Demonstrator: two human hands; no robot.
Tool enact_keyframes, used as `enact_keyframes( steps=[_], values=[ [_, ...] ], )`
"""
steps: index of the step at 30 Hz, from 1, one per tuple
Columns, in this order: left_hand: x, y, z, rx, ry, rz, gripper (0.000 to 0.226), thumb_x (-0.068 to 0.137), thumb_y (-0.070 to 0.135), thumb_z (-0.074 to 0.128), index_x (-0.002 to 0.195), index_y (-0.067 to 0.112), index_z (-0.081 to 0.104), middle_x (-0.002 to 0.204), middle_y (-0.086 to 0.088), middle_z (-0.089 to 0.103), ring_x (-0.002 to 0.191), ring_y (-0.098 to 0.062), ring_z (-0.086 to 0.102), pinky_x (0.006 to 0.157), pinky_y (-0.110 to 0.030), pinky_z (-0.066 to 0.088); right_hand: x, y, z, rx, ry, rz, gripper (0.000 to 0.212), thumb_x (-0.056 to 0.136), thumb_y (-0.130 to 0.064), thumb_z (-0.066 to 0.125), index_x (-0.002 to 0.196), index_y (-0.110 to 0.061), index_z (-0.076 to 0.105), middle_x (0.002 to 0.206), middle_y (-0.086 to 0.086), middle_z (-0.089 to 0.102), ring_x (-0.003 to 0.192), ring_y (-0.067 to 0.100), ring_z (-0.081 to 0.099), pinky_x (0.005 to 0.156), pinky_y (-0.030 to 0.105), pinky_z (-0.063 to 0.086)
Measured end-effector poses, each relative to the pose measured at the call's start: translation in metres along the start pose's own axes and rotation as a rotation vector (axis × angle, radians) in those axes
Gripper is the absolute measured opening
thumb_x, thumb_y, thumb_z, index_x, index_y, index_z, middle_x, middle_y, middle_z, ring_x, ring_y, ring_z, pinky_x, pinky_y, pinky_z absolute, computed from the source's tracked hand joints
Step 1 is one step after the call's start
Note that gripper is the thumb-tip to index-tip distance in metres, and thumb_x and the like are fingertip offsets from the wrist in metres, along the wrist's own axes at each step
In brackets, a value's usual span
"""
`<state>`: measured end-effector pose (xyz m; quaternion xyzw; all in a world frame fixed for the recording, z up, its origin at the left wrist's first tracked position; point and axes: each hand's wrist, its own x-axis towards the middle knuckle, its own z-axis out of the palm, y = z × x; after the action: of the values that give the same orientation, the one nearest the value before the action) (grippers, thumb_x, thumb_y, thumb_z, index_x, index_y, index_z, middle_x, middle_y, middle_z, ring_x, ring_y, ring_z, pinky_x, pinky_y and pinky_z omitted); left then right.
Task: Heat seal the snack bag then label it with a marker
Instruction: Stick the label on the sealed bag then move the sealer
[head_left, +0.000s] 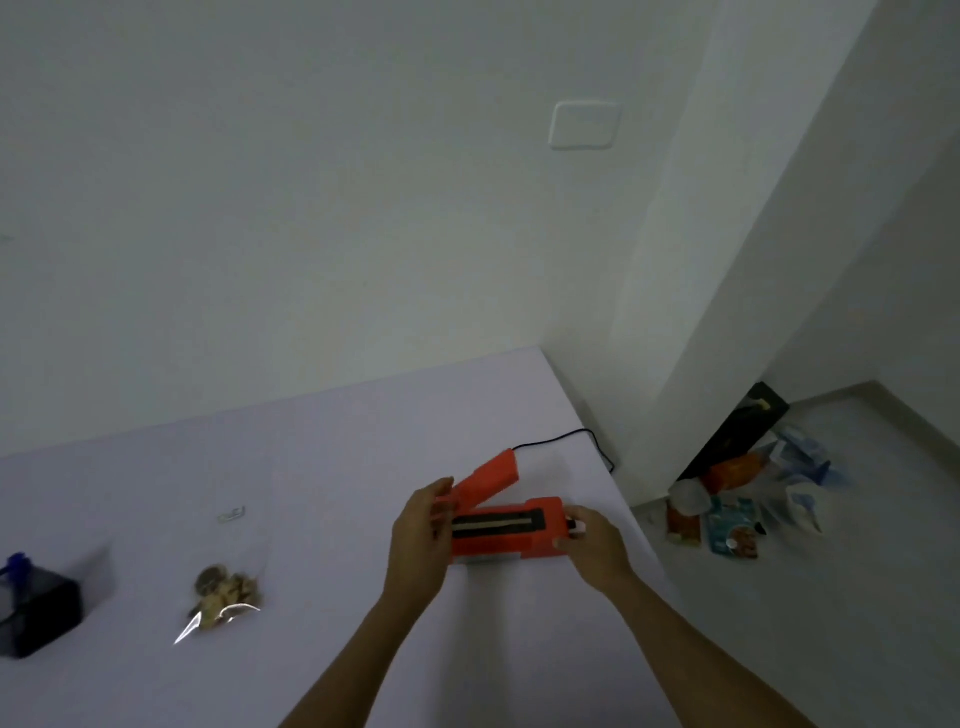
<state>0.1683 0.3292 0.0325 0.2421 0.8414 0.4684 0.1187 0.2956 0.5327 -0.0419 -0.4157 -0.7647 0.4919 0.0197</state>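
Note:
An orange heat sealer (506, 530) sits near the right edge of the pale table (322, 467), its lid arm raised and the dark sealing strip showing. My left hand (421, 540) grips its left end by the raised arm. My right hand (589, 545) holds its right end, fingers around the body. A clear snack bag (226, 587) with brownish snacks lies flat on the table to the left, away from both hands. A black holder (39, 608) with a blue-capped marker (18, 561) stands at the far left.
A black power cord (571, 436) runs from the sealer over the table's right edge. On the floor at the right lies a pile of snack packets and bags (743, 499) beside a black board. White walls stand behind the table.

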Motion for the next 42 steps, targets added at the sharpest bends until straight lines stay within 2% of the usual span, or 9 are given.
enact_keyframes(
  steps=[3, 7, 12, 17, 21, 26, 32, 35, 42],
  values=[
    [0.001, -0.007, 0.011, 0.087, 0.007, 0.017, 0.032, 0.089, -0.002, 0.049, 0.115, 0.011, 0.062, 0.113, -0.004, 0.063, 0.101, -0.015, 0.059, 0.092, -0.027, 0.047, -0.004, -0.001, -0.004, -0.012, 0.006, -0.036, 0.043, 0.074, 0.006, 0.067, 0.113, -0.014, 0.066, 0.108, 0.008, 0.067, 0.092, 0.021, 0.067, 0.084, 0.037, 0.056],
    [-0.001, -0.025, 0.013, 0.153, 0.035, -0.009, 0.039, 0.088, 0.025, 0.036, 0.114, 0.012, 0.064, 0.112, -0.003, 0.065, 0.1, -0.017, 0.061, 0.09, -0.029, 0.048, -0.007, 0.0, -0.007, -0.015, 0.005, -0.049, 0.049, 0.078, 0.005, 0.065, 0.123, -0.015, 0.062, 0.112, 0.009, 0.063, 0.093, 0.016, 0.064, 0.088, 0.031, 0.054],
    [0.0, -0.039, 0.022, 0.078, 0.121, -0.128, 0.023, 0.092, 0.002, 0.052, 0.108, 0.009, 0.068, 0.107, -0.008, 0.067, 0.099, -0.021, 0.062, 0.089, -0.028, 0.046, -0.013, -0.007, -0.012, -0.056, 0.014, -0.051, 0.047, 0.083, 0.005, 0.062, 0.125, -0.016, 0.06, 0.107, 0.008, 0.058, 0.088, 0.015, 0.06, 0.083, 0.023, 0.049],
    [0.001, -0.051, 0.02, 0.112, 0.197, -0.347, 0.034, 0.093, 0.028, 0.056, 0.119, 0.009, 0.063, 0.117, -0.015, 0.062, 0.104, -0.029, 0.06, 0.091, -0.037, 0.045, -0.015, -0.01, -0.015, -0.086, -0.011, -0.079, 0.046, 0.082, 0.007, 0.059, 0.122, -0.015, 0.062, 0.094, 0.003, 0.06, 0.086, 0.018, 0.061, 0.088, 0.029, 0.053],
    [0.001, -0.054, 0.023, 0.07, 0.165, -0.405, 0.038, 0.094, 0.033, 0.053, 0.117, 0.005, 0.063, 0.113, -0.014, 0.068, 0.102, -0.028, 0.063, 0.084, -0.029, 0.042, -0.013, -0.011, -0.015, -0.124, -0.017, -0.095, 0.046, 0.082, 0.007, 0.058, 0.122, -0.016, 0.064, 0.09, 0.003, 0.061, 0.085, 0.019, 0.061, 0.089, 0.032, 0.054],
    [0.008, -0.056, 0.018, 0.069, 0.216, -0.419, 0.036, 0.094, 0.033, 0.052, 0.112, 0.004, 0.065, 0.108, -0.014, 0.07, 0.101, -0.028, 0.063, 0.082, -0.027, 0.04, -0.002, -0.024, -0.009, -0.118, -0.05, -0.138, 0.048, 0.083, 0.008, 0.055, 0.121, -0.018, 0.064, 0.074, -0.013, 0.055, 0.072, 0.01, 0.058, 0.06, 0.004, 0.043],
    [0.027, -0.066, -0.002, 0.085, 0.288, -0.462, 0.036, 0.095, 0.031, 0.051, 0.114, 0.003, 0.064, 0.109, -0.015, 0.069, 0.103, -0.03, 0.062, 0.082, -0.027, 0.039, 0.031, -0.053, 0.018, -0.118, -0.11, -0.19, 0.037, 0.081, 0.009, 0.052, 0.102, -0.014, 0.071, 0.075, 0.013, 0.067, 0.068, 0.028, 0.063, 0.059, 0.021, 0.047],
    [0.041, -0.077, -0.015, 0.098, 0.321, -0.48, 0.037, 0.096, 0.031, 0.051, 0.114, 0.001, 0.064, 0.11, -0.016, 0.068, 0.104, -0.03, 0.062, 0.084, -0.029, 0.041, 0.049, -0.073, 0.036, -0.108, -0.134, -0.205, 0.026, 0.083, 0.006, 0.052, 0.094, -0.01, 0.07, 0.074, 0.012, 0.068, 0.061, 0.015, 0.055, 0.058, 0.023, 0.046],
    [0.083, -0.105, -0.053, 0.145, 0.409, -0.512, 0.034, 0.096, 0.028, 0.05, 0.11, 0.001, 0.066, 0.106, -0.018, 0.069, 0.101, -0.033, 0.062, 0.081, -0.03, 0.04, 0.087, -0.121, 0.081, -0.062, -0.185, -0.246, 0.033, 0.083, 0.001, 0.055, 0.099, -0.022, 0.072, 0.081, 0.002, 0.071, 0.073, 0.016, 0.063, 0.062, 0.021, 0.048]
  ],
)
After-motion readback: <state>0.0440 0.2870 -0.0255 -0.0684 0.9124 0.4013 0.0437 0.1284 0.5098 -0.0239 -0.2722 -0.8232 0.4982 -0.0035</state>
